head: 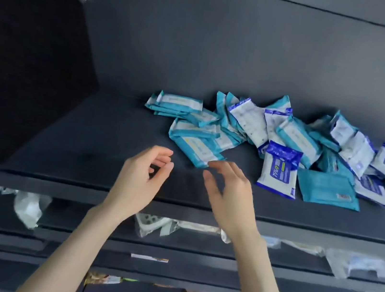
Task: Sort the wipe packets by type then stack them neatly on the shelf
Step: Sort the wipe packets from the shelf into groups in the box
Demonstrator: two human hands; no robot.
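Head view: the left hand point(142, 177) and right hand point(228, 192) hover apart at frame centre, fingers loosely curled, holding nothing, above the dark shelf point(84, 154). Just beyond the right hand's fingertips lies a teal wipe packet point(197, 150). A mixed heap of teal and blue-and-white wipe packets point(312, 144) sprawls toward the right of the frame, with one blue-and-white packet point(279, 169) at its front.

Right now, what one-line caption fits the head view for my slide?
Left hand and right hand, both empty, hover by a heap of teal and blue-white wipe packets on a shelf.
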